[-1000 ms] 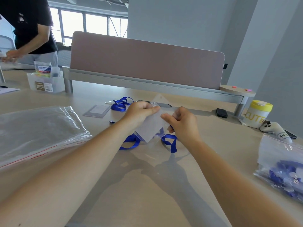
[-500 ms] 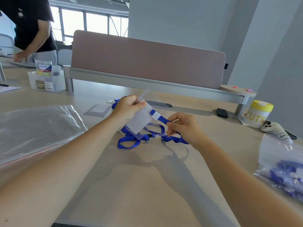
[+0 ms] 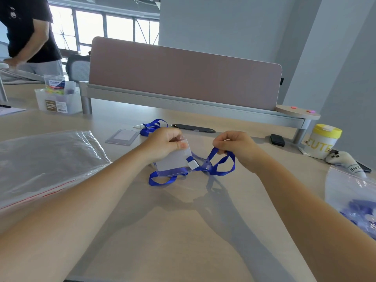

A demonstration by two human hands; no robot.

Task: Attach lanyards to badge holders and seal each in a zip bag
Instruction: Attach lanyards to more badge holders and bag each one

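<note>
A pale wooden counter (image 3: 183, 231) is filling the view under grey walls, with a mauve divider panel (image 3: 183, 78) running along its far edge and windows glowing behind; another person in a black shirt (image 3: 28, 31) is standing at the far left beside a clear storage box (image 3: 58, 100). A stack of empty zip bags (image 3: 44, 159) is lying at the left edge; a filled zip bag (image 3: 354, 202) is sitting at the right edge, near a yellow-lidded tub (image 3: 323, 140); bare counter is stretching between them toward the viewer. A spare badge holder (image 3: 123, 136) and spare lanyard (image 3: 152, 126) are resting behind the hands. The left hand (image 3: 164, 144) is pinching the top corner of a clear badge holder (image 3: 173, 163) just above the counter; the right hand (image 3: 237, 148) is curling its fingers around the blue lanyard (image 3: 215, 163), whose white clip (image 3: 192, 164) is sitting at the holder's edge.
</note>
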